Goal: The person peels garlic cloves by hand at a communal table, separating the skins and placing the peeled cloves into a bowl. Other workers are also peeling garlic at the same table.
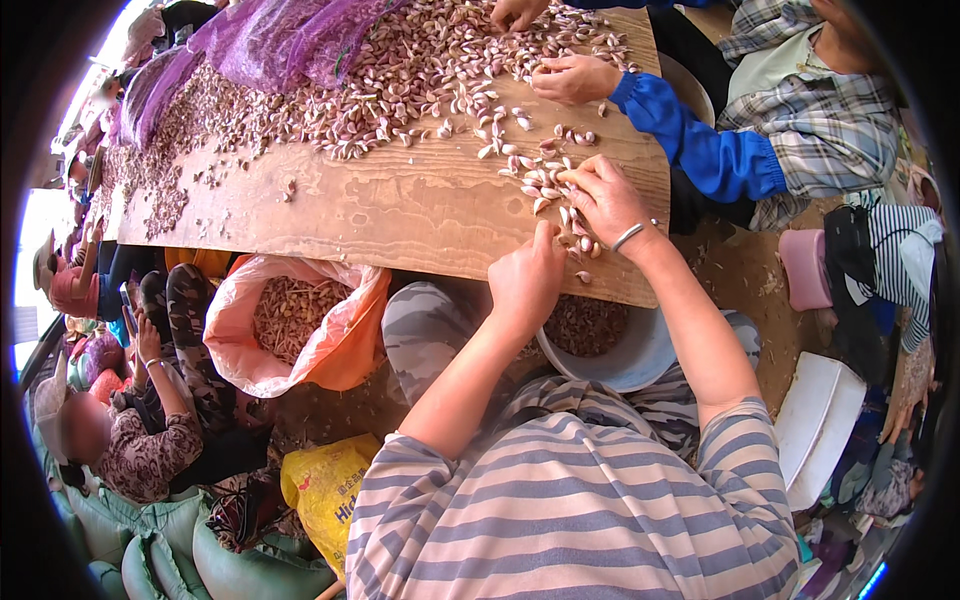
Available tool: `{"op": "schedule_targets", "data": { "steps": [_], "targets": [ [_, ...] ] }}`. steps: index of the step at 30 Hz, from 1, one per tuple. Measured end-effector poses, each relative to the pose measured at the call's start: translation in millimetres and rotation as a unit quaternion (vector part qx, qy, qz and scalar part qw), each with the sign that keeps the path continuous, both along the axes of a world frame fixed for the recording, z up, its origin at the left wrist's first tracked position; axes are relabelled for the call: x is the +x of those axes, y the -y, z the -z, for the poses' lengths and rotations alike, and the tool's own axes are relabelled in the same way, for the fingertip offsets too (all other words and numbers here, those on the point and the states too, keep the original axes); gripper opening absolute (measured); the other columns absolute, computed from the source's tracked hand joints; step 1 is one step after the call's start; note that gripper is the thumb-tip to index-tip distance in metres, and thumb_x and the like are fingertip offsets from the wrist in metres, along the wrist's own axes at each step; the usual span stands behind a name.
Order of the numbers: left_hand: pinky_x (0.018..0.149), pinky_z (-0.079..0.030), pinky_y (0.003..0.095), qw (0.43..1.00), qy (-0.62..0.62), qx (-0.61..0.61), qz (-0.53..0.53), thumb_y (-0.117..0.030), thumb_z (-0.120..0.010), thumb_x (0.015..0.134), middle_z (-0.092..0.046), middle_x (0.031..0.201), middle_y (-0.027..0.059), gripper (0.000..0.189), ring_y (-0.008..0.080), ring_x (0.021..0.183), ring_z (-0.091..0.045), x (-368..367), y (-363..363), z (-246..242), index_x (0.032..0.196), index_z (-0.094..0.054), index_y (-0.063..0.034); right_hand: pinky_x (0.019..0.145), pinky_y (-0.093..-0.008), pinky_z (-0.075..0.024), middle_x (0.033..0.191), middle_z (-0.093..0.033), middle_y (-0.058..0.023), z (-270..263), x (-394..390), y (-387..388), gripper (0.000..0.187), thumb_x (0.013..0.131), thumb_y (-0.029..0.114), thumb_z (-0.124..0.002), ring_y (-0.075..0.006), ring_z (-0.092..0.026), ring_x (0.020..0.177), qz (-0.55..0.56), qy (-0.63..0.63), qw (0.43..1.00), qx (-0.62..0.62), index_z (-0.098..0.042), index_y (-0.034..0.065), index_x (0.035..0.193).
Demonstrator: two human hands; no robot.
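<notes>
Near the right front corner of a wooden board table [360, 202], both my hands work over a small group of garlic cloves [541, 184]. My left hand [527, 270] is curled with its knuckles up, beside the cloves at the table edge; its fingertips are partly hidden. My right hand [609, 202], with a silver bangle [627, 237] at the wrist, reaches over the same cloves, thumb and fingers bent down on them. Whether either hand pinches a clove is unclear. Below the edge, between my knees, a pale blue bucket [652, 352] holds dark reddish-brown bits.
A large heap of garlic cloves [420, 75] covers the table's far side, under purple mesh netting [277, 37]. Across the corner, a co-worker's hand [574, 79] in a blue sleeve handles cloves. An orange-and-white sack [349, 337] of garlic scraps stands left; a white foam box [817, 427] lies right.
</notes>
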State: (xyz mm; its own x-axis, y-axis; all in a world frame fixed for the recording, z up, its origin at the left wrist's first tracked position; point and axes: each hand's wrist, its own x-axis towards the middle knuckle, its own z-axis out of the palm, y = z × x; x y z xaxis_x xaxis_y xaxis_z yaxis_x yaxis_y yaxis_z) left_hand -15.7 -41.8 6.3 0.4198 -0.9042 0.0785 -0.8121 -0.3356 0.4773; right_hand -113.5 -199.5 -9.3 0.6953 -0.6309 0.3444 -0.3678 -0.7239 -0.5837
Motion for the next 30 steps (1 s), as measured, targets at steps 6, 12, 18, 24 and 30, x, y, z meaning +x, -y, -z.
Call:
{"op": "schedule_targets", "data": {
  "steps": [6,12,18,24,30],
  "targets": [
    [0.049,-0.052,0.0425,0.998,0.013,-0.013,0.057,-0.025,-0.067,0.086,-0.068,0.073,0.0063,0.021,0.0289,0.061,-0.068,-7,-5,13,0.103,-0.058,-0.0164,0.095,-0.0391,-0.0412,0.113,-0.063,0.0013,3,8,-9,0.019,0.084,0.025,-0.071,-0.0249,-0.054,0.106,-0.070,-0.009,0.996,-0.057,-0.074,0.0187,0.101],
    [0.050,-0.052,0.0407,0.996,0.038,-0.056,0.062,-0.023,-0.066,0.087,-0.067,0.072,0.0063,0.017,0.0275,0.060,-0.068,-10,-3,26,0.097,-0.057,-0.0126,0.095,-0.0395,-0.0400,0.110,-0.062,-0.0011,-3,-6,-22,0.016,0.080,0.021,-0.072,-0.0255,-0.054,0.105,-0.103,-0.021,0.994,-0.024,-0.073,0.0152,0.095],
    [0.057,-0.053,0.0469,0.997,-0.042,-0.053,0.031,-0.024,-0.067,0.090,-0.067,0.074,0.0128,0.020,0.0365,0.067,-0.067,-12,-20,20,0.094,-0.056,-0.0090,0.091,-0.0414,-0.0411,0.108,-0.061,-0.0046,-8,-41,-49,0.015,0.079,0.018,-0.073,-0.0283,-0.054,0.104,-0.091,-0.021,0.995,-0.026,-0.070,0.0122,0.092],
    [0.059,-0.050,0.0452,0.960,-0.240,-0.143,0.004,-0.019,-0.061,0.097,-0.063,0.075,0.0206,0.018,0.0408,0.070,-0.064,1,-37,11,0.091,-0.051,-0.0051,0.089,-0.0400,-0.0414,0.103,-0.062,-0.0045,-21,-91,-91,0.012,0.079,0.016,-0.073,-0.0269,-0.055,0.101,-0.090,-0.037,0.995,-0.016,-0.070,0.0109,0.089],
    [0.060,-0.043,0.0259,0.795,-0.579,-0.152,-0.095,-0.018,-0.056,0.102,-0.058,0.076,0.0012,0.020,0.0074,0.066,-0.051,33,-21,8,0.089,-0.049,-0.0045,0.084,-0.0384,-0.0413,0.086,-0.062,-0.0051,-40,-102,-92,0.011,0.080,0.015,-0.072,-0.0266,-0.057,0.088,-0.081,-0.035,0.996,0.004,-0.068,0.0107,0.089]
  ]
}}
